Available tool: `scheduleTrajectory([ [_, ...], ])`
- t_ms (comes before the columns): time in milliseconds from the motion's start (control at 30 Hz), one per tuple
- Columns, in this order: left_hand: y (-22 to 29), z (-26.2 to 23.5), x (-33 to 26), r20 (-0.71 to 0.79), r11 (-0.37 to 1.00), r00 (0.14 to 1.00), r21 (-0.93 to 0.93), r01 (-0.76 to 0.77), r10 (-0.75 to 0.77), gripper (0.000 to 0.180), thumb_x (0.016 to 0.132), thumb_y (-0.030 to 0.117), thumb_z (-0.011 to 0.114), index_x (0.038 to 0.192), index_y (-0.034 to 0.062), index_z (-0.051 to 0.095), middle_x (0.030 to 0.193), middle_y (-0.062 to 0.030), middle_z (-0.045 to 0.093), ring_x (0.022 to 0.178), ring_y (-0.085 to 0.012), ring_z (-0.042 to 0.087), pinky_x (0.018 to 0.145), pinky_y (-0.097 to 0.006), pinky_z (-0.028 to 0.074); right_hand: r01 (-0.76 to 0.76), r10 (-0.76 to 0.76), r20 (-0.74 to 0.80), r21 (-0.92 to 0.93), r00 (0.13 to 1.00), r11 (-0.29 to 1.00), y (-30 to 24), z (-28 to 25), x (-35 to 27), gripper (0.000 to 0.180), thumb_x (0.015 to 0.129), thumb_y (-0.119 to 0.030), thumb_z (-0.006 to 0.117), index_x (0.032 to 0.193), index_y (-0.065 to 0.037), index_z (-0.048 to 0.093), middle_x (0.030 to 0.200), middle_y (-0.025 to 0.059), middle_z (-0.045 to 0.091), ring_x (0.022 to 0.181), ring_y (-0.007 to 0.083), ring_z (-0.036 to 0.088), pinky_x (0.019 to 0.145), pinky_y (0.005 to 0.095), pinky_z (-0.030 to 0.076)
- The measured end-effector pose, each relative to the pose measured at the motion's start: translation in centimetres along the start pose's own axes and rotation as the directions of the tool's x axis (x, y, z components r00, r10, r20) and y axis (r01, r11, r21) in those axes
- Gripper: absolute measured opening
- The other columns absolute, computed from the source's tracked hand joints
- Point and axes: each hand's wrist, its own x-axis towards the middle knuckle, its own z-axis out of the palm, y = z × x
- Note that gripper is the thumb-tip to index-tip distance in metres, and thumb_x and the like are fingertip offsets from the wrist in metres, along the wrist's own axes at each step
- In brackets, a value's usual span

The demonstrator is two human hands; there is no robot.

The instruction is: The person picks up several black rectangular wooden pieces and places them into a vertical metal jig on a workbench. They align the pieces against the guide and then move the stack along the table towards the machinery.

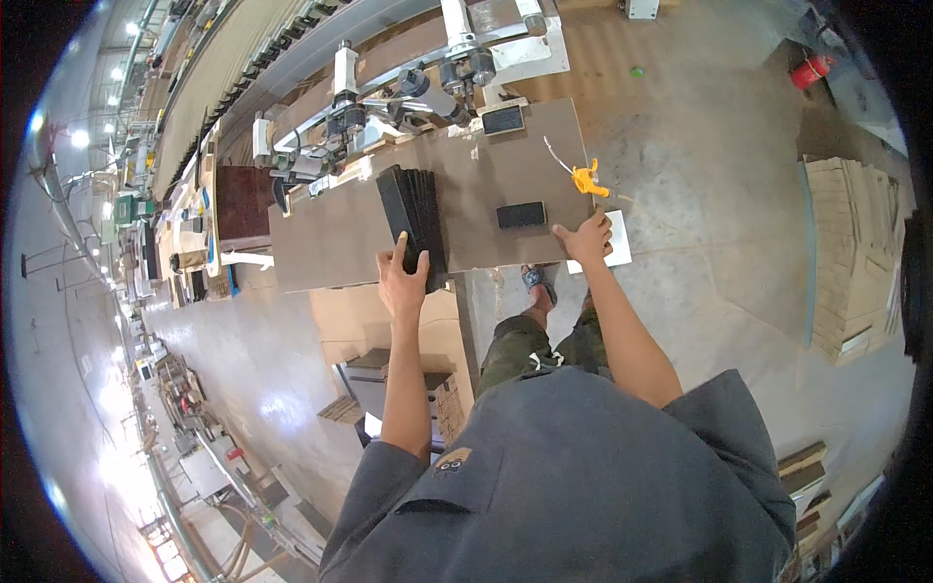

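A stack of long, narrow black boards [413, 209] lies slightly fanned on the brown tabletop [340, 233]. My left hand [402, 282] grips the stack's near end, forefinger along its left side and thumb on the boards. Toward the table's right end rests a small black rectangular block [522, 215]. Just right of it, at the table's edge, my right hand [587, 239] is empty, its thumb apart from its partly curled fingers. Beyond that hand a yellow air blow gun [589, 179] with a pale hose sits at the right edge.
A machine with several drill-like heads [466, 68] lines the table's far side, with another black block [502, 120] before it. White sheet [618, 243] shows beside my right hand. Cardboard [335, 321] stands below the table; stacked flat panels [850, 257] stand at right, a red extinguisher [812, 71] behind.
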Motion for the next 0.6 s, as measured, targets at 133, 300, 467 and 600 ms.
scheduleTrajectory([
  [133, -4.2, 0.4, 0.0, -0.111, 0.997, 0.992, -0.025, -0.067, 0.064, 0.071, 0.102, 0.05, 0.079, 0.161, 0.0132, 0.062, 0.145, -0.021, 0.065, 0.121, -0.0403, 0.071, 0.099, -0.049, 0.06, 0.109, -0.057, -0.284, 0.171, 0.957, 0.979, -0.4, -1.3, -1.7, 0.122, 0.084, -0.066, 0.09, 0.17, -0.004, 0.029, 0.167, 0.0307, 0.037, 0.157, 0.0513, 0.035, 0.123, 0.0725, 0.03],
  [300, -12.5, 3.4, -2.0, 0.377, 0.574, 0.899, -0.695, 0.434, -0.223, 0.084, 0.11, 0.061, 0.063, 0.174, 0.0118, 0.04, 0.171, -0.0208, 0.046, 0.148, -0.0376, 0.055, 0.119, -0.049, 0.046, 0.427, -0.444, -0.069, 0.438, 0.894, 0.791, -4.8, -1.5, -9.5, 0.125, 0.091, -0.078, 0.079, 0.17, 0.006, 0.032, 0.17, 0.0307, 0.04, 0.158, 0.0446, 0.04, 0.13, 0.059, 0.032],
  [467, -15.5, 7.8, -2.7, 0.711, 0.298, 0.692, -0.692, 0.658, 0.124, 0.09, 0.113, 0.078, 0.04, 0.181, 0.0207, 0.029, 0.18, -0.0057, 0.041, 0.163, -0.0279, 0.04, 0.133, -0.052, 0.028, -0.143, -0.42, 0.418, 0.825, 0.806, 0.548, -9.9, 8.2, -15.1, 0.123, 0.097, -0.083, 0.067, 0.173, 0.009, 0.033, 0.178, 0.0243, 0.038, 0.165, 0.0355, 0.034, 0.137, 0.048, 0.023],
  [600, -19.3, 10.4, -1.1, 0.743, 0.266, 0.586, -0.666, 0.697, 0.324, 0.097, 0.111, 0.077, 0.048, 0.184, 0.0265, 0.009, 0.186, -0.0039, 0.021, 0.172, -0.0268, 0.016, 0.136, -0.053, 0.021, -0.348, -0.493, 0.625, 0.765, 0.605, 0.543, -15.7, 12.0, -18.8, 0.104, 0.102, -0.081, 0.062, 0.165, 0.001, 0.047, 0.158, 0.0167, 0.058, 0.144, 0.0291, 0.058, 0.123, 0.0442, 0.046],
])
